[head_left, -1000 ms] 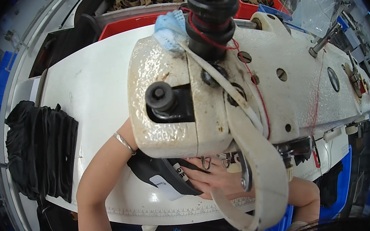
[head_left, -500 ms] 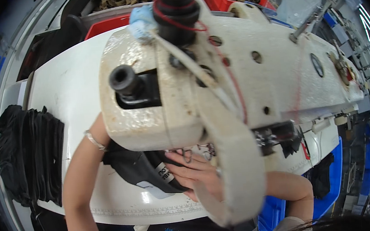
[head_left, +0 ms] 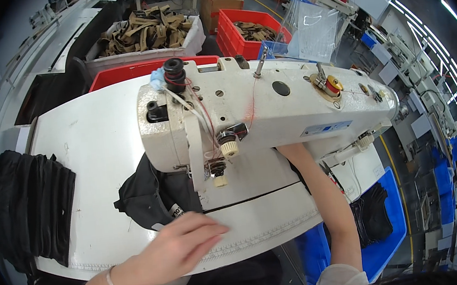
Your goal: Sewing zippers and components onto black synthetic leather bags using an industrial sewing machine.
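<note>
A black fabric piece (head_left: 140, 199) with a white printed label (head_left: 175, 210) lies on the white table by the needle end of the sewing machine (head_left: 269, 105). My left hand (head_left: 186, 241) is over the table's front edge, just in front of the label, with its fingers stretched to the right and nothing visible in them. Behind the machine's arm, my right hand (head_left: 290, 149) is mostly hidden. Its fingers do not show, and neither does anything it may hold.
Folded black fabric pieces (head_left: 32, 207) are stacked at the table's left. A blue bin (head_left: 393, 203) with black pieces stands at the right. Beyond the table are a red crate (head_left: 225, 34) and a white-lined container (head_left: 194, 32) of tan strips. Thread scissors (head_left: 332, 176) lie right of my forearm.
My left hand has come out from behind the machine head toward the front edge. My right hand has left the fabric and reached behind the machine's arm. The view has drawn back.
</note>
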{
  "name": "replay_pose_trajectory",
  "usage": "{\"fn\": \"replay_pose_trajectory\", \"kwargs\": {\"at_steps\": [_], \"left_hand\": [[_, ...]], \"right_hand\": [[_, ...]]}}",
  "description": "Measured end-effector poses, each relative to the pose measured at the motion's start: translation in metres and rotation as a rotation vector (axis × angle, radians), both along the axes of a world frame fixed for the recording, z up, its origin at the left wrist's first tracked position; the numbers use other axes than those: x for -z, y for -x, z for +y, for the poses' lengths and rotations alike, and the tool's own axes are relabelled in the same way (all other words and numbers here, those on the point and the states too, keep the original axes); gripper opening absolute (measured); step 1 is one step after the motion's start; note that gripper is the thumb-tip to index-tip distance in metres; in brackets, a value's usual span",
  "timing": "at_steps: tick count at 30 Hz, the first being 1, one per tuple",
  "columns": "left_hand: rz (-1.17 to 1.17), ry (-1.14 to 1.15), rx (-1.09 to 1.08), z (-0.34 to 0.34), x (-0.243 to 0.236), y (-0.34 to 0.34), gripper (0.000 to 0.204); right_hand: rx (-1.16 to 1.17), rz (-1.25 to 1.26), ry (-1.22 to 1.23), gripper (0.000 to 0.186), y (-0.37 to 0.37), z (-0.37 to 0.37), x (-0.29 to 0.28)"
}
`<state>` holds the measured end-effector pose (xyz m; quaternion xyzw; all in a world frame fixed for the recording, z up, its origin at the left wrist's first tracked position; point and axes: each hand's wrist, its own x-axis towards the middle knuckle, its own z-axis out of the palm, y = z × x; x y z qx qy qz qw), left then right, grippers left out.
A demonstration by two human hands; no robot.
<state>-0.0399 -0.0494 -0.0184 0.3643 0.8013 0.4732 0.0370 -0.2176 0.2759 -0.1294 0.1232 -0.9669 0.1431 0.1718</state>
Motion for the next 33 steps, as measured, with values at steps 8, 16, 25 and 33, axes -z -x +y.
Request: {"fn": "replay_pose_trajectory", "kwargs": {"at_steps": [8,16,25,33], "left_hand": [[0.419,0.296,-0.292,0.166,0.075,0.099,0.058],[0.247,-0.009,-0.601,0.198,0.118,0.143,0.039],[0.103,-0.010,-0.685,0.189,0.124,0.174,0.030],[0.225,-0.045,-0.645,0.190,0.127,0.172,0.028]], "right_hand": [[-0.017,-0.082,0.449,0.042,-0.001,-0.006,-0.014],[0.073,-0.202,0.835,0.043,0.009,0.009,0.000],[-0.179,0.038,0.173,0.040,0.039,-0.004,0.012],[-0.143,0.031,0.183,0.038,0.052,-0.011,0.006]]}}
